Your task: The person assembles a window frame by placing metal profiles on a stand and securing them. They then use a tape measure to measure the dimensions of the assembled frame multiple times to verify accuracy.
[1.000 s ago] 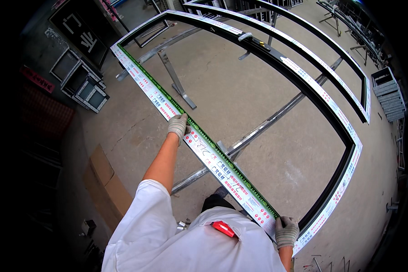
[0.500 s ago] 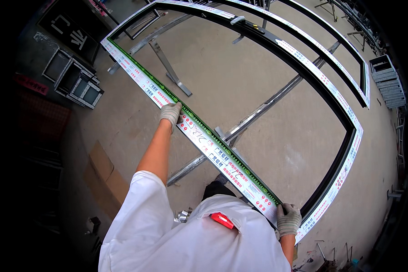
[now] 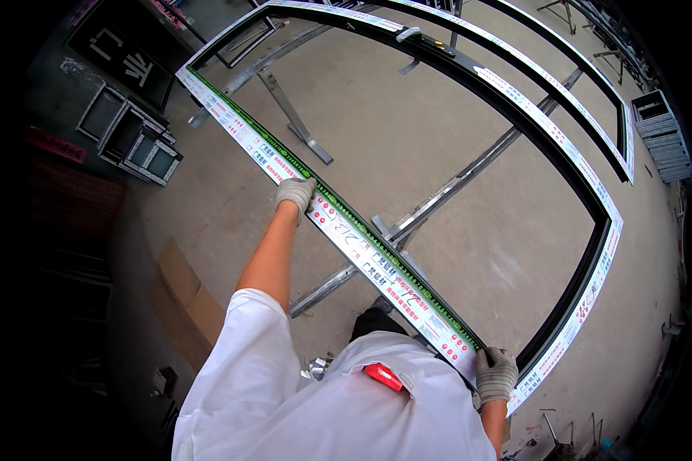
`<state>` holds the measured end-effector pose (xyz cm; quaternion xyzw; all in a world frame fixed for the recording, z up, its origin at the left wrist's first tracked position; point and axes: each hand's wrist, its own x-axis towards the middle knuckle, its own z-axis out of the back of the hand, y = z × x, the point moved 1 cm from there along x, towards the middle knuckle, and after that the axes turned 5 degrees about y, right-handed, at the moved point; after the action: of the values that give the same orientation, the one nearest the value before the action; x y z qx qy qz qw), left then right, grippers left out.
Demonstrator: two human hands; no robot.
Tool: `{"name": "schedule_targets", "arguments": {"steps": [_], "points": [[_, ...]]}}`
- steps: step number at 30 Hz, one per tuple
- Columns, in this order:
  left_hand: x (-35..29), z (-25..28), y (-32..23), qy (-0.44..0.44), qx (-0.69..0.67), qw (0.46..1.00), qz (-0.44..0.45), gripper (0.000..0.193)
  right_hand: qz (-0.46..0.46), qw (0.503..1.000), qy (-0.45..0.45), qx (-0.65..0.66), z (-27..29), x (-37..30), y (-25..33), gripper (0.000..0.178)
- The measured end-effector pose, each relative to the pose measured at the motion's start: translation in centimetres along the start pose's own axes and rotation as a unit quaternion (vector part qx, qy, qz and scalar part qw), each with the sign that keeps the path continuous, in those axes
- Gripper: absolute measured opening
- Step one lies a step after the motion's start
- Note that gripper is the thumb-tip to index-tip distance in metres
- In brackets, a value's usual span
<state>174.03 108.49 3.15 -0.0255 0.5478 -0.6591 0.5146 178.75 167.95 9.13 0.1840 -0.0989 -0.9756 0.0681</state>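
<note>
A large window frame [image 3: 417,290], black with printed white protective film, lies in front of me. Along the inner edge of its near bar runs a green tape measure blade [image 3: 346,216] with dark markings, stretching from the far left corner to my right hand. My left hand [image 3: 296,193], in a pale knitted glove, is closed over the middle of the bar, its fingertips at the tape. At the near right corner my gloved right hand [image 3: 497,374] is closed round the tape's end beside the bar. What lies inside its fingers is hidden.
Metal support rails [image 3: 438,203] cross beneath the frame. A white-handled tool [image 3: 409,34] rests on the far bar. Small frames [image 3: 134,138] stand at left, and stacked grey frames [image 3: 663,138] at right. Flattened cardboard [image 3: 181,288] lies on the floor at left.
The whole scene has shifted slightly right and down in view. Both hands keep their places on the bar and the tape.
</note>
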Motion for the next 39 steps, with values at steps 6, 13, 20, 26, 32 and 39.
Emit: {"name": "schedule_targets", "arguments": {"steps": [6,13,20,26,32,39], "points": [[0.1,-0.1,-0.5,-0.004,0.044,0.999,0.012,0.022,-0.013,1.000,0.008,-0.007,0.0,0.1,0.2,0.023],[0.5,-0.1,-0.3,-0.013,0.069,0.998,-0.005,0.023,-0.003,1.000,-0.004,-0.010,-0.2,0.0,0.0,0.022],[1.1,0.0,-0.2,-0.020,0.138,0.990,0.001,0.034,-0.002,1.000,-0.008,-0.017,0.1,-0.1,0.4,0.021],[2.8,0.4,0.3,-0.026,0.205,0.978,0.015,0.042,-0.001,1.000,-0.006,-0.012,0.4,-0.1,0.7,0.021],[1.5,0.1,-0.4,-0.020,0.194,0.981,-0.003,0.041,-0.006,1.000,0.008,-0.016,0.5,0.0,0.5,0.022],[0.7,0.1,-0.5,-0.020,0.166,0.986,-0.004,0.040,-0.004,0.999,0.007,-0.034,0.2,0.2,0.3,0.022]]}}
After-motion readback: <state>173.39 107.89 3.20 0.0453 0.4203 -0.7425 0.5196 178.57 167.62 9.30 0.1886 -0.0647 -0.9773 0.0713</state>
